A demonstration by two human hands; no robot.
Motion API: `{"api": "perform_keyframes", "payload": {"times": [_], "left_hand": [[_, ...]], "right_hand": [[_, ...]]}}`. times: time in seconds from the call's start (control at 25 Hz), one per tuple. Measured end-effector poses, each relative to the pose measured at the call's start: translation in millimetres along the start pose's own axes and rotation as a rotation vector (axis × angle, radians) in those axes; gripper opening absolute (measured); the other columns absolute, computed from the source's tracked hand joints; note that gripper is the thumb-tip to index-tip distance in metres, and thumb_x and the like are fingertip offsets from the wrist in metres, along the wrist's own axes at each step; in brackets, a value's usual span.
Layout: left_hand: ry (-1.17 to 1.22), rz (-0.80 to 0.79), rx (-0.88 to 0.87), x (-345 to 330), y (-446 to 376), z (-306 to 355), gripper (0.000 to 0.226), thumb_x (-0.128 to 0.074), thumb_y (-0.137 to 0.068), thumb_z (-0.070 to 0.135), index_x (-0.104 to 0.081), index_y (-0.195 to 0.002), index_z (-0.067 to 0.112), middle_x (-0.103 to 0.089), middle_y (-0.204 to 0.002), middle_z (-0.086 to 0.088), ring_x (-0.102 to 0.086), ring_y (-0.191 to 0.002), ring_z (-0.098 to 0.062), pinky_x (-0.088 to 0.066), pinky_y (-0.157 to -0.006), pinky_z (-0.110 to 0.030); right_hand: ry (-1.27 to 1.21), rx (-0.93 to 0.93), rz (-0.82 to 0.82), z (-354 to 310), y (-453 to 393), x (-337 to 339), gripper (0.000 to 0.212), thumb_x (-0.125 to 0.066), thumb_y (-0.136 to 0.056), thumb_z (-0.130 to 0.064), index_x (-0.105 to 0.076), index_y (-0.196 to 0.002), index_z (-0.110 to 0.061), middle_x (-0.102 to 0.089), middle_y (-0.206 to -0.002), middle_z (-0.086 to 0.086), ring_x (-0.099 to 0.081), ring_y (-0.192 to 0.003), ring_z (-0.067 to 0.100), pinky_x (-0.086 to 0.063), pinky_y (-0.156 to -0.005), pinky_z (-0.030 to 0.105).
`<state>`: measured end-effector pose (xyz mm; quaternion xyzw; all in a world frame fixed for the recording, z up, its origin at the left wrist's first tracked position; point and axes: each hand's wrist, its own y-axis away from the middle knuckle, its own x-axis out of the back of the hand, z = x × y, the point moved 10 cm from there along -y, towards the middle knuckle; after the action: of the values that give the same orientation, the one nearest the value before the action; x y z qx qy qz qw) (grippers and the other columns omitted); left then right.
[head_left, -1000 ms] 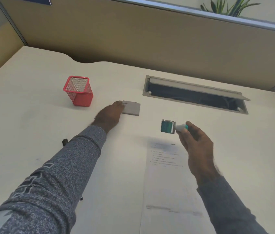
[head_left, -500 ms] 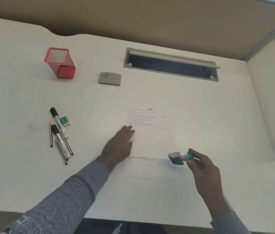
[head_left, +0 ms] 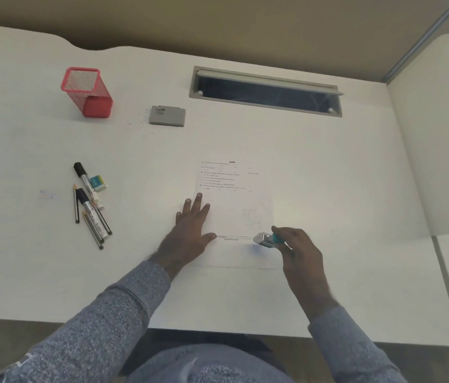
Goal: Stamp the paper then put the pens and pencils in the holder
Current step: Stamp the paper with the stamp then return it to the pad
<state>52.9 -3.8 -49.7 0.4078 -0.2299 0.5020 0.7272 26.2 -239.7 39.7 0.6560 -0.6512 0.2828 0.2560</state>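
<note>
A printed sheet of paper (head_left: 241,208) lies flat on the white desk (head_left: 328,167). My left hand (head_left: 190,230) rests palm down with fingers spread on the sheet's left edge. My right hand (head_left: 299,251) grips a teal-handled stamp (head_left: 266,239) whose silver head points left and sits at the paper's lower right, just over a printed line. A red mesh holder (head_left: 88,92) stands at the far left. Left of the paper lies a cluster of markers, pens and pencils (head_left: 91,205).
A grey ink pad case (head_left: 167,116), lid closed, lies right of the holder. A small teal eraser (head_left: 98,183) sits beside the markers. A grey cable slot (head_left: 266,91) is cut into the desk's far side. Partition walls bound the back and right.
My left hand left the grey ink pad and came down onto the paper's left edge. My right hand carried the stamp from mid-air down to the sheet's lower right. The head camera tilted down.
</note>
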Motion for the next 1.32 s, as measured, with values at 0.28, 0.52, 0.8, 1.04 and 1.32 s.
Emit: {"api": "perform_keyframes", "payload": {"times": [0.28,0.52,0.8,1.04,1.32], "left_hand": [[0.025,-0.045,0.047,-8.0,-3.1,-8.0,0.079,-0.06,-0.093,0.026,-0.01,-0.153,0.013,0.013,-0.162,-0.001,0.015,-0.148,-0.022,0.005,-0.118,-0.038],[0.029,-0.043,0.055,-8.3,-3.5,-8.3,0.08,-0.06,-0.093,0.024,-0.01,-0.153,0.012,0.013,-0.162,-0.002,0.015,-0.148,-0.023,0.005,-0.118,-0.039],[0.013,-0.045,0.069,-8.5,-2.9,-8.6,0.08,-0.06,-0.092,0.024,-0.01,-0.153,0.013,0.013,-0.162,-0.001,0.015,-0.148,-0.023,0.004,-0.118,-0.039],[0.016,-0.057,0.074,-11.2,-2.2,-7.4,0.081,-0.061,-0.092,0.025,-0.01,-0.153,0.014,0.013,-0.162,-0.001,0.015,-0.148,-0.023,0.003,-0.119,-0.04],[0.035,-0.052,0.07,-10.8,-3.4,-8.1,0.081,-0.061,-0.092,0.025,-0.01,-0.153,0.014,0.013,-0.162,0.0,0.016,-0.148,-0.022,0.004,-0.119,-0.04]], "right_hand": [[0.063,0.01,-0.076,-4.0,0.0,-12.9,0.031,-0.058,-0.091,0.002,-0.068,-0.115,-0.015,-0.057,-0.104,-0.013,-0.049,-0.096,-0.014,-0.034,-0.084,0.0],[0.091,0.043,-0.077,-1.0,11.6,-14.9,0.036,-0.059,-0.088,0.007,-0.068,-0.116,-0.016,-0.058,-0.105,-0.014,-0.052,-0.095,-0.004,-0.037,-0.085,0.003],[0.126,0.073,-0.127,-5.9,14.8,-28.2,0.046,-0.056,-0.087,0.009,-0.065,-0.12,-0.021,-0.054,-0.111,-0.021,-0.053,-0.098,-0.005,-0.048,-0.086,0.019],[0.199,0.111,-0.143,0.9,15.4,-41.0,0.058,-0.055,-0.083,0.016,-0.061,-0.124,-0.024,-0.057,-0.121,-0.016,-0.055,-0.101,-0.001,-0.045,-0.086,0.016],[0.278,0.215,-0.118,-7.7,27.6,-37.6,0.059,-0.061,-0.075,0.02,-0.063,-0.122,-0.015,-0.062,-0.121,-0.003,-0.065,-0.098,0.016,-0.05,-0.077,0.019]]}}
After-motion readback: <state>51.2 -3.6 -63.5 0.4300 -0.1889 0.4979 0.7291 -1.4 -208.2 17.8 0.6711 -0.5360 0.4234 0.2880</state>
